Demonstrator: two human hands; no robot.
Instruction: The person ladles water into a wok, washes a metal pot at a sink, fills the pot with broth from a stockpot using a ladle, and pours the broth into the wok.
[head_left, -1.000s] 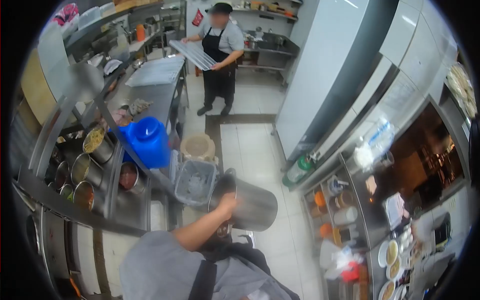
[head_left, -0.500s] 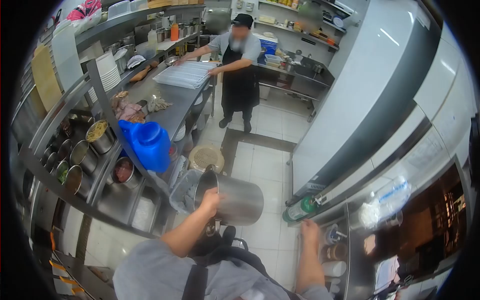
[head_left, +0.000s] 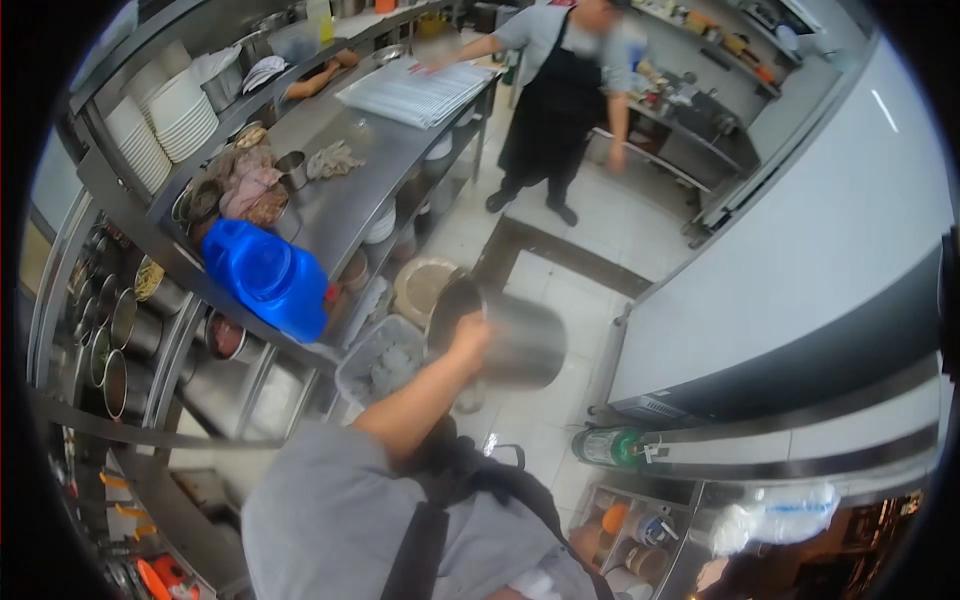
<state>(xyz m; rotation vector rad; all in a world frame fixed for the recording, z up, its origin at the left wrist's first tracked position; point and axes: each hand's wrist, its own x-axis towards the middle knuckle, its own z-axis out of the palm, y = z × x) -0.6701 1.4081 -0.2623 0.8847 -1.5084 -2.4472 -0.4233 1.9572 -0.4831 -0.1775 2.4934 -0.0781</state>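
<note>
A large metal stockpot (head_left: 525, 340) hangs tilted on its side in front of me, its mouth facing left. My left hand (head_left: 472, 340) is closed around the near side of its rim; motion blurs the pot and the fingers. The inside of the pot is mostly hidden from me. Just left of the pot is a translucent plastic bin (head_left: 352, 385) with pale contents I cannot make out. Behind the pot's mouth lies a round beige lid-like piece (head_left: 420, 287) on the floor. My right hand is out of sight.
Left, a steel worktable (head_left: 330, 205) holds a blue jug (head_left: 265, 280), raw meat (head_left: 250, 185) and a wire rack (head_left: 420, 92). A co-worker (head_left: 555, 100) in a black apron stands beyond. Right are a tall fridge (head_left: 790, 270) and a green cylinder (head_left: 608, 446).
My view has turned and moved forward, with the pot still in my left hand. My right hand has left the view. The co-worker has lowered one arm from the rack.
</note>
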